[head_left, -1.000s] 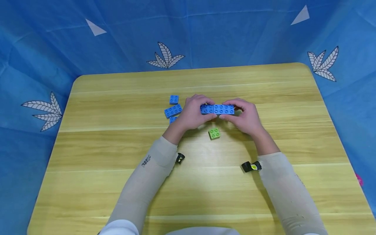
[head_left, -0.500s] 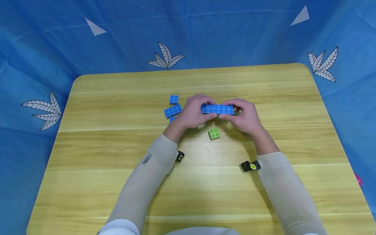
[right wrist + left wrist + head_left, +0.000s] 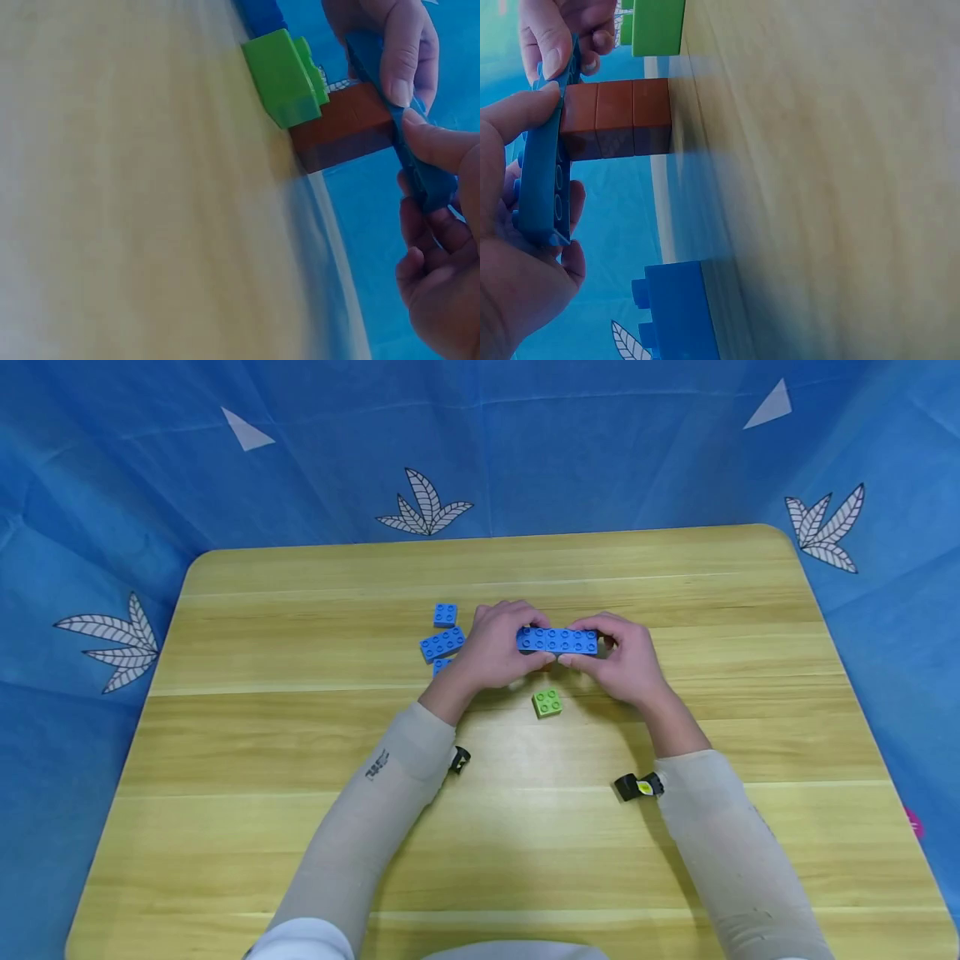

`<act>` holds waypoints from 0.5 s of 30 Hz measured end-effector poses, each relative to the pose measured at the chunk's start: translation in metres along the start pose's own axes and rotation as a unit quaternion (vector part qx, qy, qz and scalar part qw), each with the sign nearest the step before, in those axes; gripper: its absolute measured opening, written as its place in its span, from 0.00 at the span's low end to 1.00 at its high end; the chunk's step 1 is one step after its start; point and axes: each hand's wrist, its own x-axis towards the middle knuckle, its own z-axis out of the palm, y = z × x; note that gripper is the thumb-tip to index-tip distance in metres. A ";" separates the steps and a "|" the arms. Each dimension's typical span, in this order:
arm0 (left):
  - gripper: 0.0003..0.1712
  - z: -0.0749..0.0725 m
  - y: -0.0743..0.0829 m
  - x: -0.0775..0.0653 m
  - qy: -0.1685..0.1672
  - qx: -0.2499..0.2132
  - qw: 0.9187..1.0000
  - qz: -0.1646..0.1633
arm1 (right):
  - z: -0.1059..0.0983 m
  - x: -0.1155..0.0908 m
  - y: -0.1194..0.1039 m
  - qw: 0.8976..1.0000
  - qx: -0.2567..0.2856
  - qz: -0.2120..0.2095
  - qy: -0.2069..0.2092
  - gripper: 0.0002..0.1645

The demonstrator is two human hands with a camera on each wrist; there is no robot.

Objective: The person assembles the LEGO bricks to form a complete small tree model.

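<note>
A row of blue toy bricks (image 3: 557, 641), studs up, lies across the top of a brown brick stack (image 3: 616, 118) standing on the table. In the head view it reads as one even strip, its left end covered by my left hand (image 3: 495, 647). That hand grips the left end, thumb on the near side and fingers on the far side. My right hand (image 3: 626, 656) holds the right end the same way. Both thumb tips come close together at the middle of the near side. The blue strip overhangs the brown stack on both sides.
A green brick (image 3: 547, 702) sits on the wooden table (image 3: 525, 843) just in front of the stack. Left of the left hand lie a small blue brick (image 3: 445, 615), a longer blue brick (image 3: 442, 644) and another blue brick (image 3: 441, 667) partly hidden by the wrist. Blue cloth (image 3: 600, 443) hangs behind.
The left blue brick has shifted slightly right against the other one, and the seam between them no longer shows. Both hands keep nearly the same place and hold.
</note>
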 end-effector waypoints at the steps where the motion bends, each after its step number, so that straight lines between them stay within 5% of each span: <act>1: 0.21 0.000 0.000 -0.001 0.001 -0.002 1.000 -0.003 | 0.001 -0.001 0.001 1.000 0.003 -0.002 0.001 0.21; 8: 0.22 0.001 -0.001 -0.005 0.018 -0.022 1.000 -0.009 | 0.011 -0.007 0.012 0.992 0.120 0.038 0.018 0.36; 15: 0.24 0.000 -0.001 -0.007 0.030 -0.026 0.999 -0.012 | 0.025 -0.019 0.012 0.975 0.197 0.080 0.065 0.35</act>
